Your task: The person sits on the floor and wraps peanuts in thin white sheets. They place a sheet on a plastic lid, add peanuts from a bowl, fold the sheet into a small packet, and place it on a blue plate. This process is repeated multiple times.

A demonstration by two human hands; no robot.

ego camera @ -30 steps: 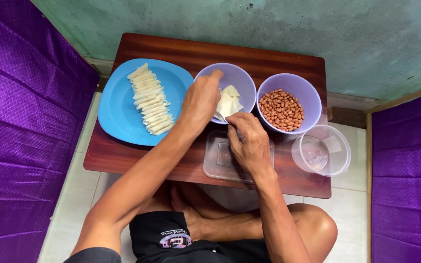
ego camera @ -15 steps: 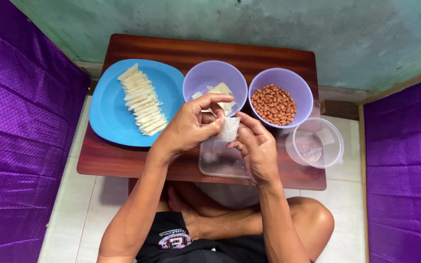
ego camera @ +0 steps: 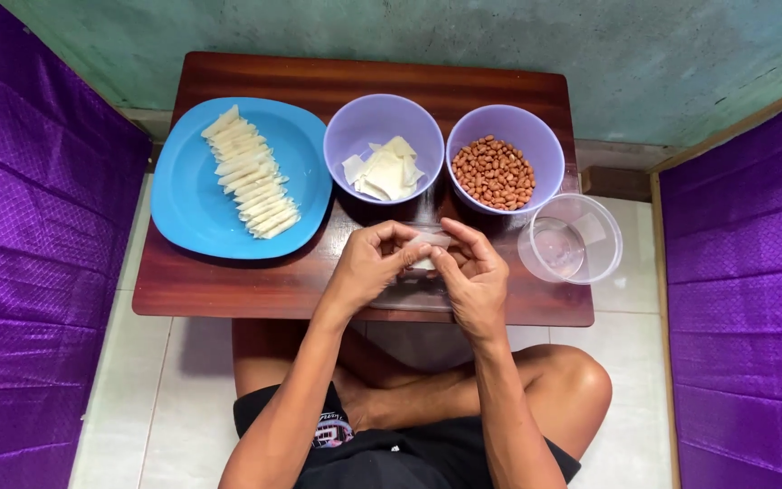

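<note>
Both hands meet over the front middle of a low wooden table (ego camera: 255,285). My left hand (ego camera: 368,264) and my right hand (ego camera: 472,272) pinch a small pale wrapper piece (ego camera: 429,243) between their fingertips, just above a clear plastic lid (ego camera: 414,297) lying flat on the table. Behind them stands a purple bowl (ego camera: 355,127) holding several cut pale wrappers (ego camera: 386,172). To its right is a second purple bowl (ego camera: 536,136) filled with peanuts (ego camera: 493,172).
A blue plate (ego camera: 192,208) at the table's left carries a row of several rolled pale sticks (ego camera: 251,177). A clear round container (ego camera: 570,240) sits at the right front corner. Purple cloth walls flank both sides; my crossed legs are under the table.
My left hand left the wrapper bowl and came back toward me. Both hands now hold one wrapper piece low over the clear lid, fingers closed tighter on it.
</note>
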